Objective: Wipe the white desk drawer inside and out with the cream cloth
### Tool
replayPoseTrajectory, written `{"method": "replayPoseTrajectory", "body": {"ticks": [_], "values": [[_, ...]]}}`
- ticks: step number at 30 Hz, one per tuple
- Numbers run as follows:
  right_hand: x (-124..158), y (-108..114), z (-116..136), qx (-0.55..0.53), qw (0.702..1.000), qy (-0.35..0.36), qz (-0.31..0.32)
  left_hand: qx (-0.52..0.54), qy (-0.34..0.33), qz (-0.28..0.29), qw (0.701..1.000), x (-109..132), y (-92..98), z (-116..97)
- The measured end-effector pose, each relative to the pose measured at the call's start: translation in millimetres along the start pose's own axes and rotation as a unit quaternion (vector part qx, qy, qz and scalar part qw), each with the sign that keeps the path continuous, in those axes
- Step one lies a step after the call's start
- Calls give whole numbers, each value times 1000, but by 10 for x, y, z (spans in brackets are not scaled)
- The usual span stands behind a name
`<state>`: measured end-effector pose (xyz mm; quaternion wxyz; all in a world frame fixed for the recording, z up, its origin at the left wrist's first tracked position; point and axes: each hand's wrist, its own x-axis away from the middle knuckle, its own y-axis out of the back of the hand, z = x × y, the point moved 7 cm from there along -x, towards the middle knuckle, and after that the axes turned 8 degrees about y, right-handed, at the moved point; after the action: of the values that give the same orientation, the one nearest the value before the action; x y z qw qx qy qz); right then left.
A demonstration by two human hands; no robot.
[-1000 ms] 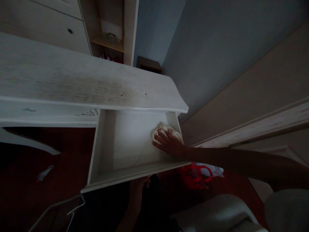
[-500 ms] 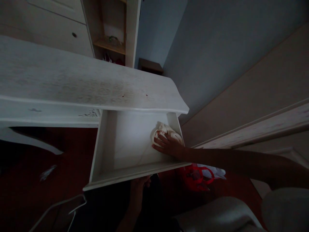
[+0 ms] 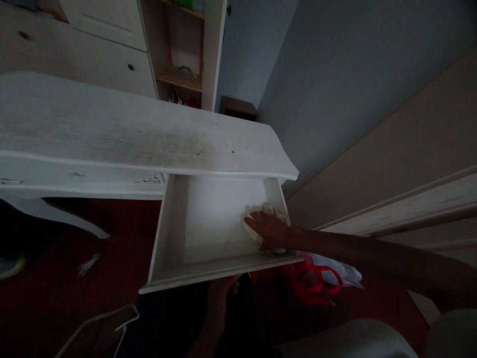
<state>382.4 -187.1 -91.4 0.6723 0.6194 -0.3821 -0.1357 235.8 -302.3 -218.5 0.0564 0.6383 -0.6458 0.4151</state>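
Note:
A white drawer (image 3: 212, 219) is pulled out from a white table (image 3: 149, 134) with dark smudges on its top. Inside the drawer, near its right side, my right hand (image 3: 268, 229) presses down on a crumpled cream cloth (image 3: 278, 214), which bunches around the fingers. Below the drawer's front edge is my left hand (image 3: 222, 287), dim and partly hidden by the drawer; its fingers look curled, and what they hold, if anything, cannot be made out.
On the red floor lie a red bag (image 3: 311, 283) and a clear plastic bag (image 3: 345, 271). A white metal frame (image 3: 93, 320) stands at the lower left. White cabinets (image 3: 112, 54) and an open shelf (image 3: 181, 79) are behind the table.
My right hand and the cloth have shifted slightly towards the drawer's front, and the hand now covers the cloth's printed part. The whole view has shifted a little.

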Motion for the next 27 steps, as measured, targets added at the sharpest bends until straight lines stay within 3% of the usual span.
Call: {"method": "replayPoseTrajectory", "body": {"ticks": [4, 7, 12, 15, 21, 27], "values": [[-39, -15, 43, -39, 998, -28, 39, -8, 8, -21, 1000, -50, 55, 89], [-134, 68, -92, -59, 997, -51, -3, 1, 10, -26, 1000, -79, 65, 125], [-431, 351, -526, -34, 980, -171, -94, -11, 19, -12, 1000, -114, 60, 121], [-705, 507, -590, -33, 973, -193, -122, -15, 26, -10, 1000, -107, 84, 124], [-1254, 752, -330, -23, 971, -155, -181, -26, 44, 5, 999, -35, 86, 172], [-1699, 909, 114, -57, 967, -84, -236, -22, 53, 4, 998, -10, 94, 163]]}}
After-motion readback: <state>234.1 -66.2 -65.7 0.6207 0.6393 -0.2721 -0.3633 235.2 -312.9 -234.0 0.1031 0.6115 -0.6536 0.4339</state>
